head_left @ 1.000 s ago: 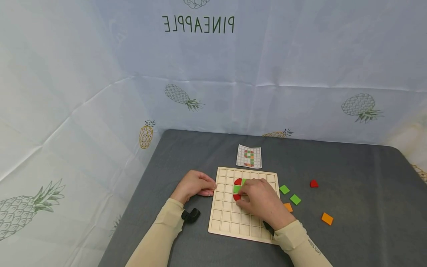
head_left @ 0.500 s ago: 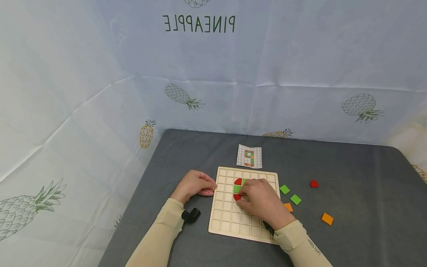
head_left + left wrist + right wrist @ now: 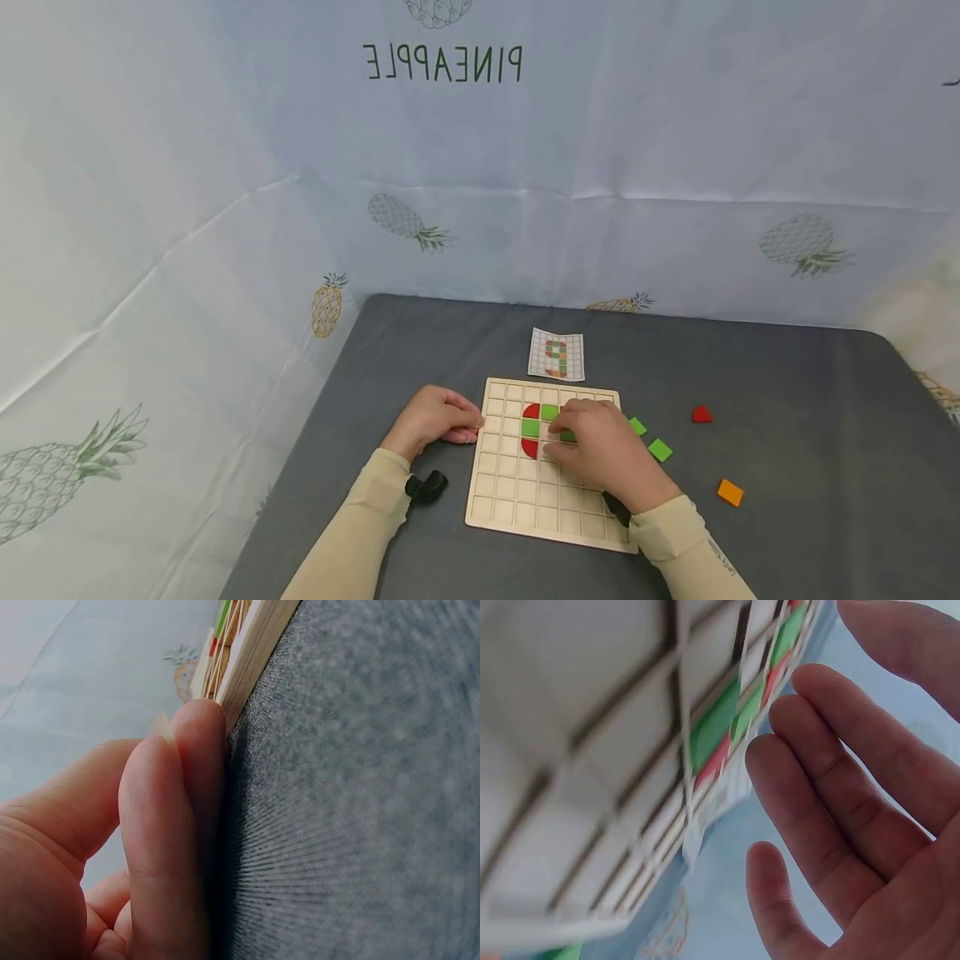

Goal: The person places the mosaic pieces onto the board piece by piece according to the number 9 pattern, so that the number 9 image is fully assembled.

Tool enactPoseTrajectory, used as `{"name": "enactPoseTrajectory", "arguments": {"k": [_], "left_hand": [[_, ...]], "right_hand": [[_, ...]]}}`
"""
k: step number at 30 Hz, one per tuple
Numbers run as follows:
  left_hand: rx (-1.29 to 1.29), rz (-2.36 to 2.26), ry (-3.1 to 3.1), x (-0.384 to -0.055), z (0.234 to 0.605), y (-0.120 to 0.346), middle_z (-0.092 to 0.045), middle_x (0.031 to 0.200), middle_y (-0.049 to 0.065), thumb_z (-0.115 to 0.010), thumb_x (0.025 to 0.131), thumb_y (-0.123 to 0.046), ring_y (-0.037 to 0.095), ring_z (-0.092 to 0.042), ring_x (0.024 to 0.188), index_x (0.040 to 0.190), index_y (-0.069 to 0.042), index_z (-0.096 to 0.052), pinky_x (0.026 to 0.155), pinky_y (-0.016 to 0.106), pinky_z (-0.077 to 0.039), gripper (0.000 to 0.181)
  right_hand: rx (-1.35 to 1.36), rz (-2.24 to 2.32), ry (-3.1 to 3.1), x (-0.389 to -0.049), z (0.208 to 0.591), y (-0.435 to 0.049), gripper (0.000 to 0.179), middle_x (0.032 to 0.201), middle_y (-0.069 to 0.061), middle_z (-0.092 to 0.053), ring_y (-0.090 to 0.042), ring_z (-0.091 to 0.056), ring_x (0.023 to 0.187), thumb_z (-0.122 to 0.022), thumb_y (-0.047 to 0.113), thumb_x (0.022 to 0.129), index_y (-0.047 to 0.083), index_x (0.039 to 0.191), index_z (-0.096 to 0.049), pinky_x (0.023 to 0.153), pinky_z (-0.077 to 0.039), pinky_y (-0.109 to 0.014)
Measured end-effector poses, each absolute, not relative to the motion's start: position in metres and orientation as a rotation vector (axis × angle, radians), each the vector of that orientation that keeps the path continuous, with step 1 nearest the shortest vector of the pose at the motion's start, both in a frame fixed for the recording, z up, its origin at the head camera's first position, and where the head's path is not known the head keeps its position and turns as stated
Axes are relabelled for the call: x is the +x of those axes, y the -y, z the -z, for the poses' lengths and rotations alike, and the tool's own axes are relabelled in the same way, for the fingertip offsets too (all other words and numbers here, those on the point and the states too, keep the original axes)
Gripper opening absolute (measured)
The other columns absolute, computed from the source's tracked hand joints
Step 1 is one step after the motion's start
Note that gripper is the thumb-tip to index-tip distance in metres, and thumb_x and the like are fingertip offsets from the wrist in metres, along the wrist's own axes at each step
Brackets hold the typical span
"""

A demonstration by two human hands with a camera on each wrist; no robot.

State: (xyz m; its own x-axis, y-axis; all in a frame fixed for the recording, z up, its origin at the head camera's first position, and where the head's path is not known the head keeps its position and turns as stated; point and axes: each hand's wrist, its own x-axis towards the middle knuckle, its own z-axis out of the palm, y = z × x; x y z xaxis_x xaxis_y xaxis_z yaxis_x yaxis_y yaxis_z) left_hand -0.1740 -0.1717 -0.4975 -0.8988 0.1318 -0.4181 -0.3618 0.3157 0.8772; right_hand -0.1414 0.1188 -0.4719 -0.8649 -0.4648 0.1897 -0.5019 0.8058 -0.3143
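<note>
A wooden grid board (image 3: 525,500) lies on the grey table. In its upper cells sit two red quarter-round tiles (image 3: 532,411) and green squares (image 3: 530,428). My right hand (image 3: 600,446) hovers over the board, fingers straight, with its fingertips at another green tile (image 3: 567,436). In the right wrist view the right hand (image 3: 840,810) holds nothing, and the board (image 3: 592,750) with its green tiles (image 3: 716,724) is close by. My left hand (image 3: 435,417) rests on the table, loosely curled. Its fingertips (image 3: 199,750) touch the board's left edge (image 3: 255,652).
A small pattern card (image 3: 556,354) lies behind the board. Right of the board lie loose tiles: two green (image 3: 661,450), one red (image 3: 701,414), one orange (image 3: 730,492). A black strap piece (image 3: 426,486) sits by the left wrist. Pineapple-print cloth hangs behind and left.
My right hand has slid a little to the right over the board, and a green tile now shows at its fingertips. The left hand has not moved.
</note>
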Motion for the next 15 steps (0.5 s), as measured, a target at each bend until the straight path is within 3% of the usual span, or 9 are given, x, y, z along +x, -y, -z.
{"name": "enactPoseTrajectory", "arguments": {"k": [15], "left_hand": [[-0.202, -1.562, -2.238, -0.174, 0.501, 0.168, -0.082, 0.087, 0.009, -0.087, 0.091, -0.015, 0.012, -0.079, 0.072, 0.101, -0.005, -0.084, 0.070, 0.028, -0.068, 0.015]], "right_hand": [[0.424, -0.503, 3.014, -0.123, 0.474, -0.240, 0.025, 0.100, 0.002, -0.075, -0.016, -0.071, 0.084, -0.096, 0.030, 0.083, 0.015, 0.099, -0.085, 0.076, -0.064, -0.043]]}}
